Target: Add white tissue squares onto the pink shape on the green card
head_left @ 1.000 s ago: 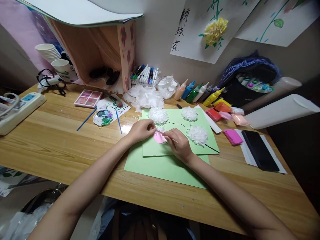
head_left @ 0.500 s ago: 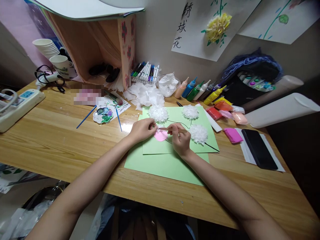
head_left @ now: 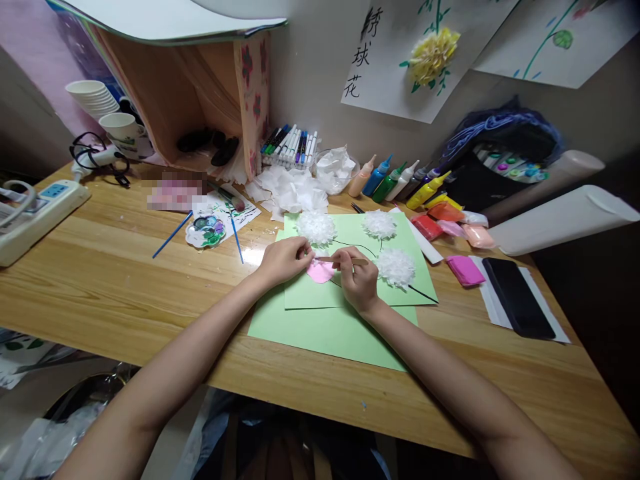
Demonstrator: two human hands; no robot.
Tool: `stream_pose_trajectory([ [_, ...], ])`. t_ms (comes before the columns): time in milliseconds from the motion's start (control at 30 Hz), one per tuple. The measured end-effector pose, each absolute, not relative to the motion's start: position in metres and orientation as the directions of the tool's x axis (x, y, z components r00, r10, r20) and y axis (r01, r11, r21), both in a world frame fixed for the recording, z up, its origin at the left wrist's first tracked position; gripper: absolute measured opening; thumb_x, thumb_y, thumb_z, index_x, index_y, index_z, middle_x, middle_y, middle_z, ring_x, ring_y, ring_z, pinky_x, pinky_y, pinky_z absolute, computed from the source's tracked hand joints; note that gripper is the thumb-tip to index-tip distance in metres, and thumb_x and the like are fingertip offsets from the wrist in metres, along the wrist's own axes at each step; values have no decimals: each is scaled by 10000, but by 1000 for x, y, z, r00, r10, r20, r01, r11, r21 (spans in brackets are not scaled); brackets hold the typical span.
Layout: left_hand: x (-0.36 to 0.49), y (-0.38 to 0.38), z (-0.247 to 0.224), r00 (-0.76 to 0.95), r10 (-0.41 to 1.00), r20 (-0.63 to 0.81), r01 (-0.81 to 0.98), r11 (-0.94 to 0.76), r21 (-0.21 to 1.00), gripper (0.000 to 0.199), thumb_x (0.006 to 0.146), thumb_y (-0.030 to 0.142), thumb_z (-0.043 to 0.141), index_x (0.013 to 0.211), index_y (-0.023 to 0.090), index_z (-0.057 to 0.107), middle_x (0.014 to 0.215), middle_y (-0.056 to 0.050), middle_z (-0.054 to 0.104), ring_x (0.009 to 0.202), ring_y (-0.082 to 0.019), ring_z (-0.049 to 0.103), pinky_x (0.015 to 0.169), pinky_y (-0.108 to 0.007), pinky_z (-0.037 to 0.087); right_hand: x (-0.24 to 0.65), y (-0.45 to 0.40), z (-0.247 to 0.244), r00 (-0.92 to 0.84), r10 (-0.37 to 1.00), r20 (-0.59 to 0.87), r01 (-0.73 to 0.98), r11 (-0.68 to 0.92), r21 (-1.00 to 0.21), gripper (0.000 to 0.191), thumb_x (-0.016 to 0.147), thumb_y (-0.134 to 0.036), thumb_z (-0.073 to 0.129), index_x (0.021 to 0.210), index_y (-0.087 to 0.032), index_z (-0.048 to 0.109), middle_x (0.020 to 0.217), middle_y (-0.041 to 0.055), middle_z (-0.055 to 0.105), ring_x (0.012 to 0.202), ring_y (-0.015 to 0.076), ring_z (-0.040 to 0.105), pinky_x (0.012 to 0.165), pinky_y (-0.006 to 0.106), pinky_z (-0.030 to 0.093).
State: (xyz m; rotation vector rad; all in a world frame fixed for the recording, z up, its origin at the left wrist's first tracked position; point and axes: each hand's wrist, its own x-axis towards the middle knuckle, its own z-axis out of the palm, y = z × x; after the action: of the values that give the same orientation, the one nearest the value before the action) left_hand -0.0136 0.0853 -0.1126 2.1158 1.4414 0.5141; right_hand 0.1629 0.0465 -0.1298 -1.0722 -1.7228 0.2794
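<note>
A flat pink clay disc (head_left: 321, 272) lies on the upper green sheet of paper (head_left: 306, 295). At its upper left edge my left hand (head_left: 286, 259) is closed in a pinch; a small whitish bit shows by the fingertips, too small to name. My right hand (head_left: 358, 280) grips a thin brown wooden stick (head_left: 326, 259), whose tip reaches over the disc to the left fingertips. Around them on the sheet sit three fluffy white paper flowers: one at upper left (head_left: 316, 228), one at upper right (head_left: 380, 225), one at right (head_left: 397, 268). Black stem lines run between them.
Behind the sheet lie crumpled white tissue paper (head_left: 295, 190) and a row of paint bottles (head_left: 384, 183). Clay packets (head_left: 465, 271) and a black phone (head_left: 518, 297) are at right. A paint palette (head_left: 206, 231), brushes (head_left: 173, 235) and a power strip (head_left: 45, 212) are at left.
The stick in my right hand has shifted slightly left and down, its tip still by the left fingertips. My left hand looks nearly unmoved.
</note>
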Motion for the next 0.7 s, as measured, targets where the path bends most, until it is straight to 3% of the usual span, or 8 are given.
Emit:
stream_pose_trajectory([
  [300,-14,86,-112,364,931,3,741,-292,604,206,827,381,512,790,209,619,738,5,643,644,-140,527,556,-262,285,156,53,-119,-2,808,589,615,466,-636,325,979,-269,362,717,-203,542,633,17,609,524,139,584,559,290,448],
  [700,-14,85,-113,370,929,-2,745,-296,598,210,830,381,505,792,207,618,756,-2,648,659,-143,528,553,-261,274,160,49,-126,-37,766,641,543,554,-631,340,974,-257,371,694,-205,557,623,21,605,545,140,580,537,287,450],
])
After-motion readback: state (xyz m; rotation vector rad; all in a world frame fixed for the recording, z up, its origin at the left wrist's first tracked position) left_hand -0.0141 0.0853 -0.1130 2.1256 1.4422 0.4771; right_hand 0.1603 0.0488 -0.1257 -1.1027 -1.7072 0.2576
